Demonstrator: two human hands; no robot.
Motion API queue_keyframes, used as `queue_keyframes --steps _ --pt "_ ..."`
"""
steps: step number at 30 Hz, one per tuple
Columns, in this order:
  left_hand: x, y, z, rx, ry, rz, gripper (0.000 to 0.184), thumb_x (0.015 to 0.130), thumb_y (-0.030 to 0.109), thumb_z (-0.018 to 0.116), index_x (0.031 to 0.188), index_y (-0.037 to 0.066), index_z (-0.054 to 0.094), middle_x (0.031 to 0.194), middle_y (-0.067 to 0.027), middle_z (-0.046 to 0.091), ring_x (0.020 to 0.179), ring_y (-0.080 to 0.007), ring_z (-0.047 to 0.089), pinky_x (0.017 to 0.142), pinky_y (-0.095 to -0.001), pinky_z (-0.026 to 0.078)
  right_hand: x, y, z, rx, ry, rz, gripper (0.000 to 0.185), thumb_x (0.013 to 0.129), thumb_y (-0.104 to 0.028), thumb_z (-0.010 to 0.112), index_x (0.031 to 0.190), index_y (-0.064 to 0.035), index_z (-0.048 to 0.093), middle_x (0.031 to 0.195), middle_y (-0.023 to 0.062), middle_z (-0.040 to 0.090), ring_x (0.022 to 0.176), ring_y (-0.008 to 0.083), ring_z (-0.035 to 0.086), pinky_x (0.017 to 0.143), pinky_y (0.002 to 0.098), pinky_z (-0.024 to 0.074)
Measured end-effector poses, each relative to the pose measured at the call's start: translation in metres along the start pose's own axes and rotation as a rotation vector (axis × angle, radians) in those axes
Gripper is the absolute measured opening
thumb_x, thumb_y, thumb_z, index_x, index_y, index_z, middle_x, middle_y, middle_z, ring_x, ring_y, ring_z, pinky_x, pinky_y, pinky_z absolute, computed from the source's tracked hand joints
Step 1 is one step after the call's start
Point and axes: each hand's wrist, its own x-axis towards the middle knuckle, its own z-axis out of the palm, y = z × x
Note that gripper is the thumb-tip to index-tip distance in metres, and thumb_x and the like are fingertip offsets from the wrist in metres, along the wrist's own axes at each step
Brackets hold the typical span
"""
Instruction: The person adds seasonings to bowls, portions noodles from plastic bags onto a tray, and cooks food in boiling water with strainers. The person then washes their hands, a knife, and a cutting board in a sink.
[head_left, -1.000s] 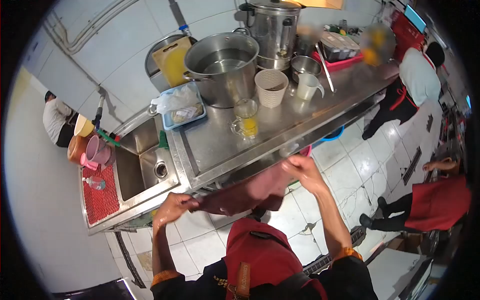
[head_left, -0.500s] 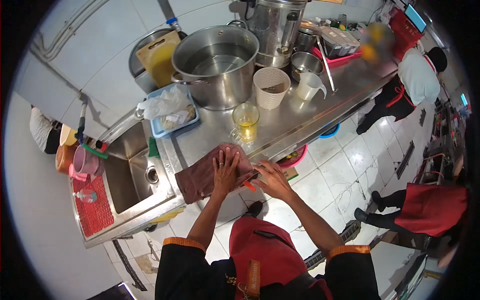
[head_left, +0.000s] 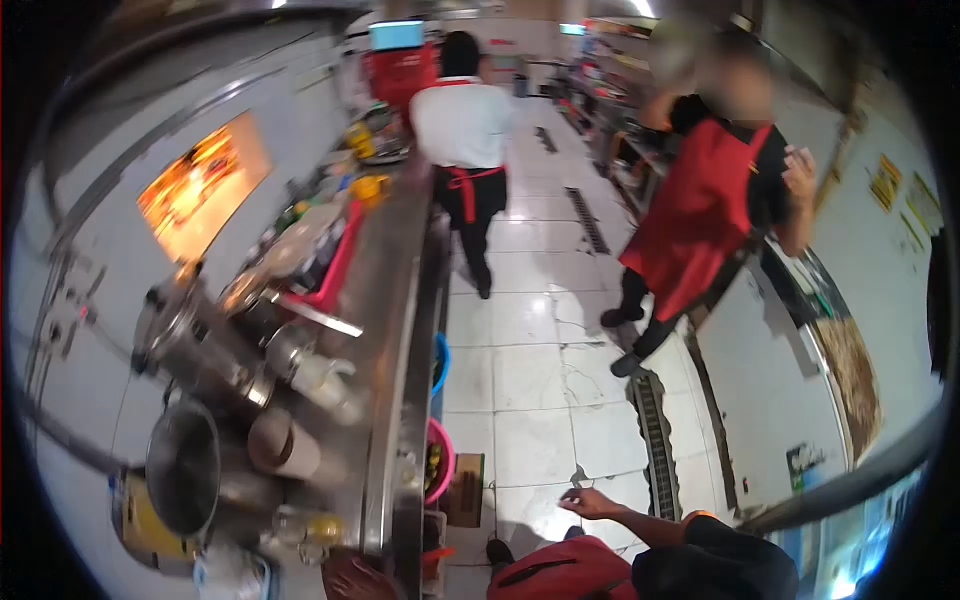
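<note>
My right hand point(head_left: 590, 503) hangs in the air over the tiled floor, right of the counter edge. Its fingers are loosely stretched, and nothing shows in them. At the bottom edge of the view, a dark red-brown cloth point(head_left: 352, 580) lies on the steel counter point(head_left: 385, 330). My left hand seems to rest at this cloth, but blur and the frame edge keep its fingers from being told apart. Near the cloth stands a glass mug point(head_left: 322, 528) with yellow liquid. Behind it are a beige perforated cup point(head_left: 285, 447) and a large steel pot point(head_left: 183, 470).
A person in a white shirt point(head_left: 462, 120) stands by the counter farther up the aisle. Another, in a red apron point(head_left: 690, 220), faces this way on the right. A pink tub point(head_left: 440, 460) and a cardboard box point(head_left: 465, 490) sit beside the counter. A floor drain point(head_left: 655, 440) runs along the aisle.
My view has swung up and right, along the aisle. My right hand has come off the cloth's edge and moved out over the floor. The red-aproned person's upper body now shows.
</note>
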Motion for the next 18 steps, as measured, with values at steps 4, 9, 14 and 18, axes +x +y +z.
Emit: queue_keyframes --steps 4,9,14,18 --pt "-0.041 0.069 0.058 -0.626 -0.018 0.069 0.029 0.089 0.029 0.053 0.08 0.002 0.057 0.067 -0.0188 0.049 0.061 -0.029 0.048 0.057 -0.0415 0.04 -0.057 0.096 -0.023 -0.006 0.22 0.165 0.035 0.087 -0.038 0.051 0.102 -0.0095 0.063 0.092 0.0146 0.065 0.083 0.0279 0.064 0.073 0.0388 0.0501" --pt "-0.025 0.248 0.065 -1.133 -0.587 -0.064 0.032 0.09 0.03 0.052 0.077 0.002 0.059 0.059 -0.0153 0.047 0.051 -0.025 0.042 0.05 -0.0378 0.036 -0.112 0.15 -0.114 -0.029 0.48 0.238 0.031 0.088 -0.035 0.049 0.097 -0.0087 0.063 0.084 0.0153 0.065 0.076 0.0309 0.063 0.069 0.0393 0.0502" --pt "-0.001 0.41 0.068 -1.128 -1.038 0.054 0.027 0.089 0.024 0.053 0.084 -0.002 0.059 0.079 -0.0142 0.06 0.065 -0.0247 0.054 0.061 -0.0356 0.044 -0.15 0.211 -0.246 -0.039 0.872 0.261 0.026 0.087 -0.029 0.05 0.086 -0.0059 0.062 0.074 0.0147 0.063 0.068 0.0315 0.06 0.063 0.0407 0.0471" --pt "0.003 0.523 0.063 -1.212 -1.126 0.296 0.024 0.086 0.025 0.055 0.089 0.002 0.059 0.079 -0.0155 0.059 0.076 -0.0319 0.058 0.067 -0.0401 0.046 -0.177 0.25 -0.365 -0.07 1.098 0.284 0.02 0.084 -0.021 0.049 0.086 -0.0055 0.062 0.071 0.0149 0.062 0.066 0.0321 0.06 0.063 0.0397 0.0481"
